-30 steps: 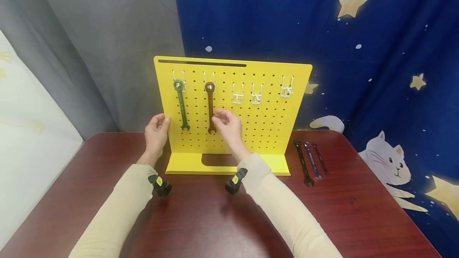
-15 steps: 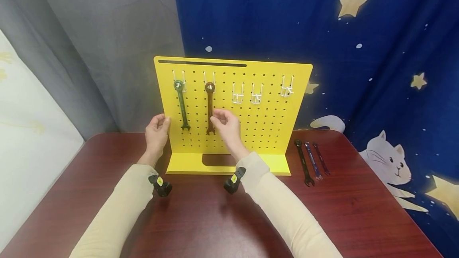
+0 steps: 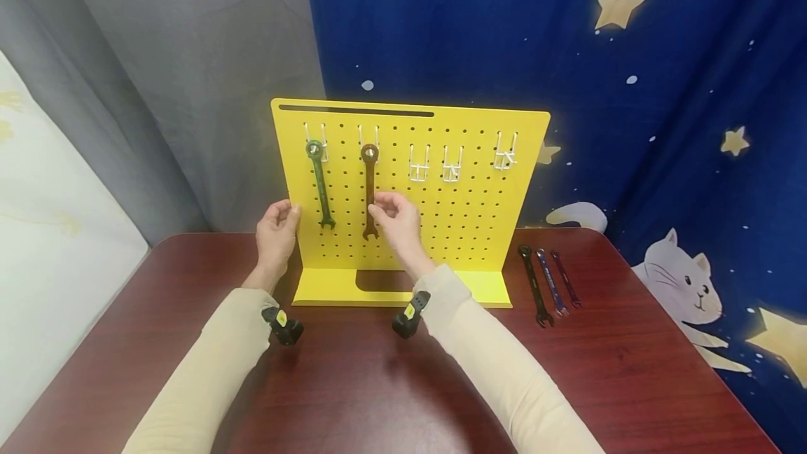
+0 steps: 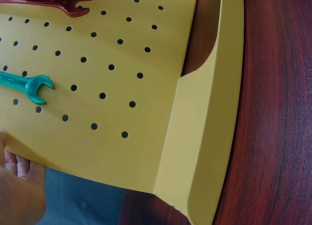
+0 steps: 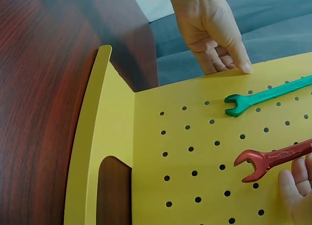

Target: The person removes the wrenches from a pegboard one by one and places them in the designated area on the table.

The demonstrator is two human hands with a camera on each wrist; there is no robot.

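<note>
A yellow pegboard stands upright on the table. My left hand grips its left edge, thumb at the front and fingers partly hidden behind. A green wrench hangs by its ring end from the leftmost white hook. On the hook beside it hangs a red wrench, which looks dark in the head view. My right hand holds the lower handle of this red wrench at the fingertips. In the right wrist view, the red wrench's open jaw sticks out past the fingers.
Three more wrenches lie on the table right of the board: a black wrench, a blue wrench and a small reddish wrench. Three bare white hooks sit on the board's right half. Curtains hang behind the dark red table.
My right hand has shifted slightly left, and the red wrench's lower end has swung a little left with it. My left hand stays on the board's edge.
</note>
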